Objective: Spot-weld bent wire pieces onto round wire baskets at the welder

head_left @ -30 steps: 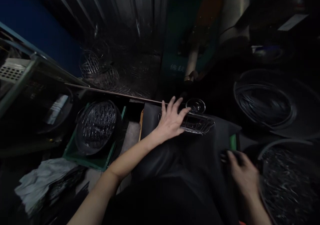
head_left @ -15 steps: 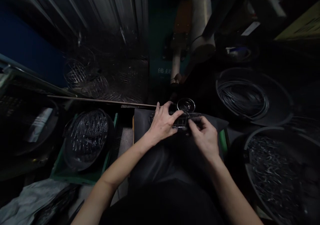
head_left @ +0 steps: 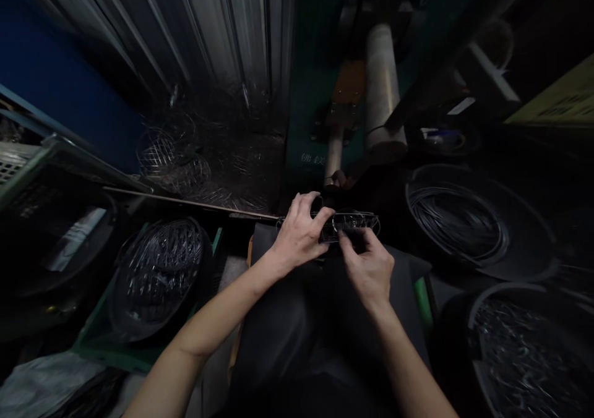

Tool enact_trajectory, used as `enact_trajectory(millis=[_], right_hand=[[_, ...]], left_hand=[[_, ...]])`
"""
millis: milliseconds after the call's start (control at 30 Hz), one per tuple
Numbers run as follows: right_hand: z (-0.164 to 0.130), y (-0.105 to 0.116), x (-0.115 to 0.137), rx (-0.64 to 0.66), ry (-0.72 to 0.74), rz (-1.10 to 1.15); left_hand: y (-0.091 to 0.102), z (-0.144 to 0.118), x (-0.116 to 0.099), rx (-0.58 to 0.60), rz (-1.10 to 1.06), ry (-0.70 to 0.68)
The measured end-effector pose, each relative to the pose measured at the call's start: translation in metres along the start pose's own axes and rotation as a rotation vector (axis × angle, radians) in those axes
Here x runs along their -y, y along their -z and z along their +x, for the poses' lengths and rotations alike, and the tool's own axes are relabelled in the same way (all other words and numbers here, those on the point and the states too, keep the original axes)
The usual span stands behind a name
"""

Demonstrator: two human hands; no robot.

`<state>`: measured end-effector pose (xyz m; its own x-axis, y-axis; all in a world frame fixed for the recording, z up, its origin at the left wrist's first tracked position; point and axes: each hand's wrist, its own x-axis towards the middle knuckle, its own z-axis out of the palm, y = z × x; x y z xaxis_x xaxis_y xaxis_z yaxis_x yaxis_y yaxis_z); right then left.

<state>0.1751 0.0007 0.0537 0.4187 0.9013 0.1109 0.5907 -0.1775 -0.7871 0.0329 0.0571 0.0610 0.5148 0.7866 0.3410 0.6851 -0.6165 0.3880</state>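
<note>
Wire frame held in both hands over a dark lap cloth.

Thin metal wire forms the small oval frame (head_left: 349, 225), which sits at 12 o'clock of the black cloth (head_left: 301, 319), raised just off it. The left hand (head_left: 299, 238) has its grip curled over the frame's left end; the right hand (head_left: 369, 266) pinches its near edge with fingertips. Tubs flank them: wire baskets (head_left: 158, 269) at 9 o'clock, coiled wire (head_left: 457, 220) at 2 o'clock.

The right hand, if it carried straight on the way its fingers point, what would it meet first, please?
The right hand points up and slightly left at the wire frame its fingertips already pinch; beyond that probably the pale roller, though depth is unclear.
</note>
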Motion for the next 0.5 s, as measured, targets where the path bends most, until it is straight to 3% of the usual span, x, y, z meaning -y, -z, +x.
enact_trajectory(millis=[133,500], right_hand=[[0.008,-0.003,0.0,-0.006,0.037,0.02],[0.025,-0.02,-0.011,-0.184,0.27,0.043]], left_hand=[[-0.002,0.006,0.004,-0.032,-0.01,-0.041],[-0.012,0.024,0.018,-0.155,-0.026,-0.109]])
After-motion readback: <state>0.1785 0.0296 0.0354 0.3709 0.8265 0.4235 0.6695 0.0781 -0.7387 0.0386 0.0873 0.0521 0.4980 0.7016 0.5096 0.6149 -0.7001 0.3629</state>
